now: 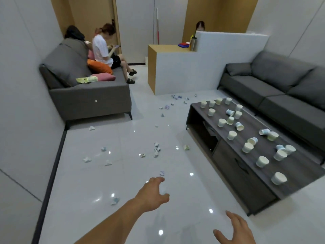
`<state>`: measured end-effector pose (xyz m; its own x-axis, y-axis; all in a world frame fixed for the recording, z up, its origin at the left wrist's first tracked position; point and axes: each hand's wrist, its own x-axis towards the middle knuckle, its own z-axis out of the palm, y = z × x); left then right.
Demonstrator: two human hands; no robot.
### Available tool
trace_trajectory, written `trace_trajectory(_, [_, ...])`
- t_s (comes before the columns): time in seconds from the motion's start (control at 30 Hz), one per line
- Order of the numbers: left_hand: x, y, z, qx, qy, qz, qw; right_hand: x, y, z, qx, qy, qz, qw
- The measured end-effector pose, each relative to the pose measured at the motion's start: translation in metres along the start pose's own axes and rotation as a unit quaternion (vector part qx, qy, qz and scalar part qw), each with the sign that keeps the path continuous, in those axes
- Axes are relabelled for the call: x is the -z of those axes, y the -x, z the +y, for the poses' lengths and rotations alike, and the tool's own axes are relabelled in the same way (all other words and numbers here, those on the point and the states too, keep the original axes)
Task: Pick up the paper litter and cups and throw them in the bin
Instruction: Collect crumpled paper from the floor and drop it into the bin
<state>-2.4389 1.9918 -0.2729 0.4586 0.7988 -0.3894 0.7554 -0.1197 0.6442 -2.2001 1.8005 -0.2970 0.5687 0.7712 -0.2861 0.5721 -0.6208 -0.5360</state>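
- Biggest worry: the scraps of paper litter [115, 201] are lying all over the glossy floor [105, 182], and they're small and crumpled. Fingers could easily be skating one away instead of lifting it.
- The nearest paper scrap [161, 173] is lying just past the left hand's fingertips, so that's probably the first target. It's looking flat and tiny, so a sloppy pinch could be missing it.
- The cups [279, 178] are crowding the dark surface [302, 170] on the right. Some are standing and some are lying on their sides. Grabbing one carelessly could be knocking its neighbours over or rolling one off the edge.
- No bin is showing anywhere, so I'm guessing some carrying is coming, and an overloaded handful could be shedding bits on the way.
- Left hand [153, 192]: it's hovering over the floor with the arm stretched out. Its grip is spread, with fingers apart and loosely curved, holding nothing as far as I can tell.
- Right hand [233, 229]: it's hanging low near the bottom edge. Its grip is spread too, with fingers fanned out, touching nothing.
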Motion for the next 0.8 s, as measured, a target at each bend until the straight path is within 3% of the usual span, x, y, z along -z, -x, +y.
trace_trajectory(0.17, [0.037,-0.069,0.003,-0.036,-0.024,-0.010,0.999,0.004,-0.034,-0.029,-0.013,0.029,0.048,0.998])
trace_trajectory(0.4, [0.063,-0.152,0.014,-0.036,-0.042,-0.016,0.998,0.008,-0.135,-0.082,0.050,0.081,0.021,0.995])
trace_trajectory(0.57, [0.082,-0.214,0.027,0.002,-0.036,0.009,0.999,0.012,-0.233,-0.124,0.133,0.073,0.000,0.988])
trace_trajectory(0.8, [0.109,-0.281,0.049,0.057,-0.026,0.057,0.996,0.036,-0.343,-0.165,0.183,0.094,-0.027,0.978])
